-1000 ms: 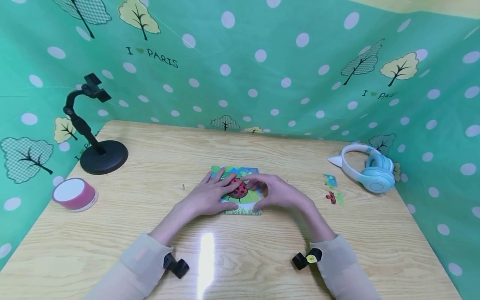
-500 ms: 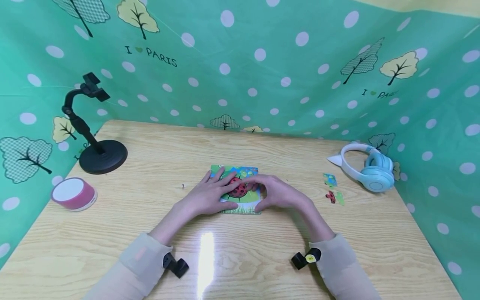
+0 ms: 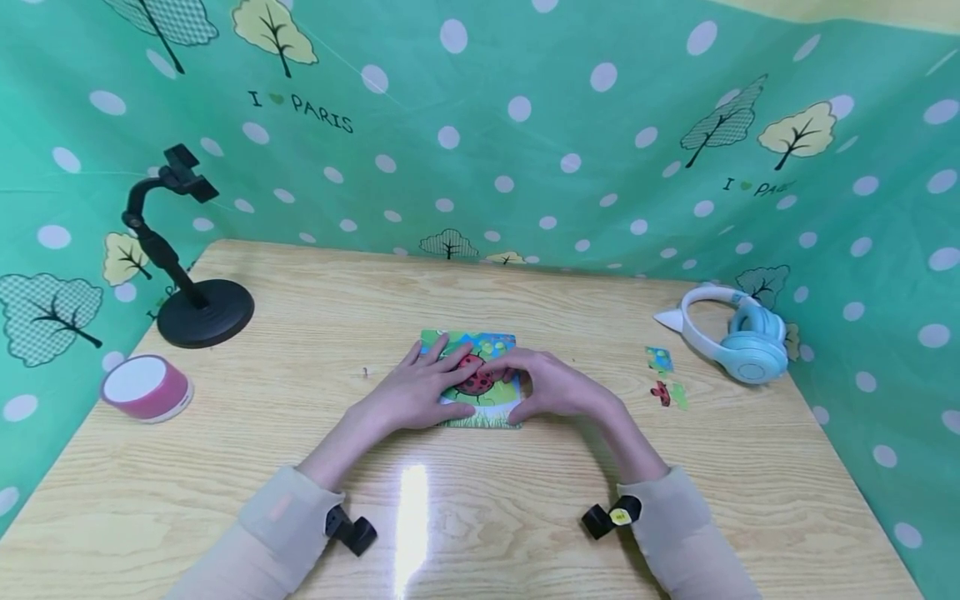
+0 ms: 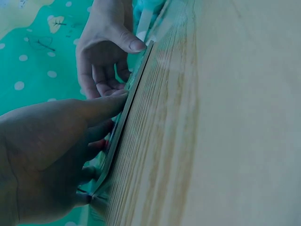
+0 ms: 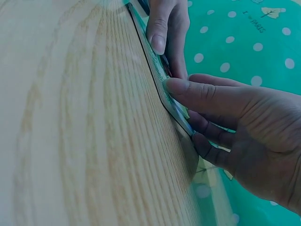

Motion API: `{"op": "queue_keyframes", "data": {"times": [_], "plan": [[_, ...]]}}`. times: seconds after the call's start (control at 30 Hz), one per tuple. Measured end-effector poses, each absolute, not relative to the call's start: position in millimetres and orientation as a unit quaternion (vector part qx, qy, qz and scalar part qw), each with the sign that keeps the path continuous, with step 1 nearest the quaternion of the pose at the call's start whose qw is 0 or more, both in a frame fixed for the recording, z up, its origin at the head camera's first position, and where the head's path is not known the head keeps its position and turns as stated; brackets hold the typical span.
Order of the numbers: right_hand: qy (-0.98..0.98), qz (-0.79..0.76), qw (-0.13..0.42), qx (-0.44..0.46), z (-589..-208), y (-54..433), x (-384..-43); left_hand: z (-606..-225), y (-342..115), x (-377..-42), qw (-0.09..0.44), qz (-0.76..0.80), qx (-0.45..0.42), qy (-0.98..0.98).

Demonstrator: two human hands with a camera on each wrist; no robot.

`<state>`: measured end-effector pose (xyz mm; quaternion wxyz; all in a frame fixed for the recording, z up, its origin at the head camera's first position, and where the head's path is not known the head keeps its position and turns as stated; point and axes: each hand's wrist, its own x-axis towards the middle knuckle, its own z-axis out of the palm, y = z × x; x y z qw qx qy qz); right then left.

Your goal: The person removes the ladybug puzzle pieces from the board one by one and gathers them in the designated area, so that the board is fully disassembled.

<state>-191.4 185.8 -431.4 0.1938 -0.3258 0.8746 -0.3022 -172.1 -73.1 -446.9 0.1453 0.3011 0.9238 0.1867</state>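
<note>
A puzzle board (image 3: 491, 412) with a ladybird on grass lies flat at the middle of the table. My left hand (image 3: 422, 390) rests over its left part, fingers spread and fairly straight, thumb near the front edge. In the left wrist view the left thumb (image 4: 106, 106) lies along the board's edge. Arched over the right side is my right hand (image 3: 558, 383); its curled fingers touch the ladybird area and its thumb is at the near right corner. The right wrist view has the right thumb (image 5: 178, 86) on the board's edge. Some fingertips are hidden.
Loose puzzle pieces lie at right: a blue one (image 3: 660, 360), a red one (image 3: 661, 393) and a green one (image 3: 679, 396). Behind them are cat-ear headphones (image 3: 750, 350). A black phone stand (image 3: 206, 312) and a pink round speaker (image 3: 150, 389) stand at left.
The right thumb has shifted very slightly at the board's near right corner. Otherwise both hands and the board keep their places.
</note>
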Motion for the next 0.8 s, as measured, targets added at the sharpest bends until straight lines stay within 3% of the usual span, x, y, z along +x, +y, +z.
{"op": "queue_keyframes", "data": {"times": [0.8], "plan": [[0.867,-0.317,0.183,-0.337,-431.8,187.3,-191.3,-446.0,-72.7,-171.8,0.138,0.185,0.303,0.925]]}}
